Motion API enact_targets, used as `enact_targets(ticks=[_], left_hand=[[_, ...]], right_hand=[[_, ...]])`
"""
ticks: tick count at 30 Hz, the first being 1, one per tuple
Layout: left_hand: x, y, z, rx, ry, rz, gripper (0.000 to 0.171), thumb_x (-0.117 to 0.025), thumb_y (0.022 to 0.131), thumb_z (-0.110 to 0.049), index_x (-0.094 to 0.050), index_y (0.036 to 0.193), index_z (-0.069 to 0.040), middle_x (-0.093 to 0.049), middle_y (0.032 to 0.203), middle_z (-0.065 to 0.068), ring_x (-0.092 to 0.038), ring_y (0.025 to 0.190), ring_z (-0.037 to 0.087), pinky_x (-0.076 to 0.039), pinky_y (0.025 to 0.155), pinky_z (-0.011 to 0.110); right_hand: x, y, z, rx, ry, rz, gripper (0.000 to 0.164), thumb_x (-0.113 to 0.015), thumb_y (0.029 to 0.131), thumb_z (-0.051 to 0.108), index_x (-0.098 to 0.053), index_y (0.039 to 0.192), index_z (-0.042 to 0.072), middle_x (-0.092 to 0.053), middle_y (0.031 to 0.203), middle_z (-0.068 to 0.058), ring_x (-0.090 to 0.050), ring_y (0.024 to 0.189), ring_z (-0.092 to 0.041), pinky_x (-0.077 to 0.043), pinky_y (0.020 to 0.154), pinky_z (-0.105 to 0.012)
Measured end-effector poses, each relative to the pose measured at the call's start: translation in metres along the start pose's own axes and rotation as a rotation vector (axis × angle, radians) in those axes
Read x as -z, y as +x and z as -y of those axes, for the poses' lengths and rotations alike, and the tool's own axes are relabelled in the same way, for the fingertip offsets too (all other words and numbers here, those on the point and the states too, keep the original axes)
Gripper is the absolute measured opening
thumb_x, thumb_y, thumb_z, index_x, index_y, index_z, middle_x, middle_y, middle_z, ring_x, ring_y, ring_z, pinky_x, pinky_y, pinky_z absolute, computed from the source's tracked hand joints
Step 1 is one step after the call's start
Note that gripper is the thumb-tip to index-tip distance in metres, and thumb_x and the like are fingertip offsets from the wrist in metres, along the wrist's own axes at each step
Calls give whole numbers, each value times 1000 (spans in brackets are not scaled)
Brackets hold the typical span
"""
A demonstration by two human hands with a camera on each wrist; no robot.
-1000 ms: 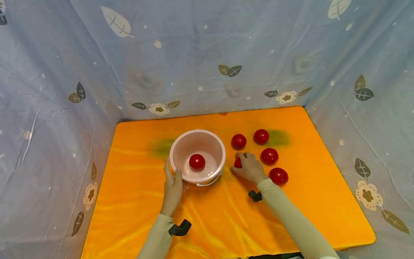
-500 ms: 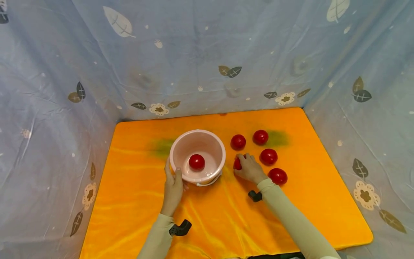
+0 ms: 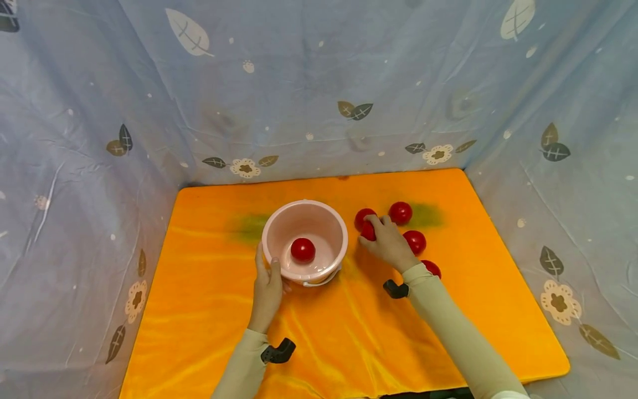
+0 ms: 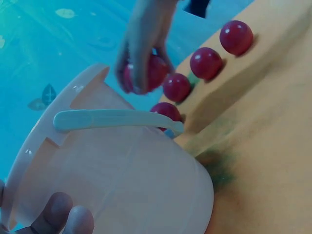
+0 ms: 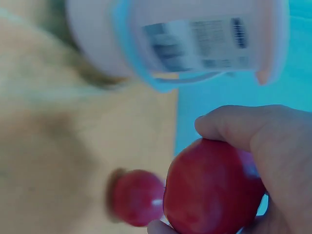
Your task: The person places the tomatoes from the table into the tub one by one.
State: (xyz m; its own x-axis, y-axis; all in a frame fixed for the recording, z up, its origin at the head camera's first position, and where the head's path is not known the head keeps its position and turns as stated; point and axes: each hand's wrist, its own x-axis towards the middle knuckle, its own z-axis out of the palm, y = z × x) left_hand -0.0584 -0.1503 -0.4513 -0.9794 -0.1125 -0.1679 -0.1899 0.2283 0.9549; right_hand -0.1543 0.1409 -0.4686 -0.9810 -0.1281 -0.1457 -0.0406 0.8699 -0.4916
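You are apparently working on the pick-and-carry step. Your right hand is closing its thumb and fingers round a held ball, red and tomato-like, which seems to be hanging clear of the orange tabletop, between the pink bucket and the right edge. Your left hand is gripping the bucket low on its left side, thumb at the rim, fingers against the outer wall, and is apparently steadying it.

The bucket is sitting slightly left of the middle of the tabletop, with a red inner ball lying on its floor. Toward the right edge, a first loose ball is showing partly behind the held one, a second loose ball is lying to its right, a third loose ball is lying beside your wrist, and a fourth loose ball, nearest the near edge, is partly hiding behind your sleeve.

The next move is probably calling for a leftward carry, high enough to be clearing the rim, then a low release beside the inner ball, while your left hand is keeping the bucket still.
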Motion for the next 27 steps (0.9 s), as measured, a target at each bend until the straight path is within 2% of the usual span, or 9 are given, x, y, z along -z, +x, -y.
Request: enact_targets(ticks=[2,4,7,11,15,21,27], left_hand=[[1,-4,-8,3,4,5,60,-35,105,-28,-2,155,-25,-56,73,29,-56,62,43,-52,60,38],[0,-5,-10,11,3,7,60,-34,105,-28,-2,155,-26,-56,76,30,-56,65,46,-53,62,42],[-1,-1,1,1,-3,4,60,-35,105,-33,0,154,-30,-57,75,28,-56,64,44,-53,63,43],[-5,7,23,-25,-11,-19,60,-35,103,-45,0,152,-41,-57,70,19,-56,61,40,-52,59,39],[-6,8,27,-43,-25,-30,59,-36,101,-50,-2,149,-48,-56,69,15,-56,60,40,-52,57,35],[-4,7,28,-46,-22,-34,58,-37,102,-46,-2,149,-49,-56,69,16,-56,60,40,-51,56,32],[-2,6,29,-34,-51,-9,59,-36,99,-54,-2,147,-52,-58,79,28,-55,64,46,-51,58,33]], right_hand=[[12,0,7,14,33,-13,61,-66,88,42,-42,138,17,-44,128,-21,-52,107,-38,-53,85,-53],[24,2,14,10,80,-20,60,-65,88,44,-43,138,18,-45,130,-19,-53,109,-38,-52,88,-55],[45,4,25,11,146,-21,62,-64,88,47,-42,139,19,-45,131,-18,-56,109,-38,-52,89,-55],[70,9,40,23,192,-52,64,-64,87,49,-41,139,20,-46,127,-16,-57,105,-35,-54,86,-50],[89,10,60,66,202,-94,63,-65,86,48,-43,139,21,-45,128,-14,-58,101,-32,-56,82,-47],[106,12,104,162,244,-102,67,-65,85,50,-41,139,17,-49,129,-9,-58,102,-26,-56,82,-43],[106,14,142,260,251,-79,66,-67,86,44,-41,138,13,-51,129,-7,-56,105,-23,-55,85,-39]])
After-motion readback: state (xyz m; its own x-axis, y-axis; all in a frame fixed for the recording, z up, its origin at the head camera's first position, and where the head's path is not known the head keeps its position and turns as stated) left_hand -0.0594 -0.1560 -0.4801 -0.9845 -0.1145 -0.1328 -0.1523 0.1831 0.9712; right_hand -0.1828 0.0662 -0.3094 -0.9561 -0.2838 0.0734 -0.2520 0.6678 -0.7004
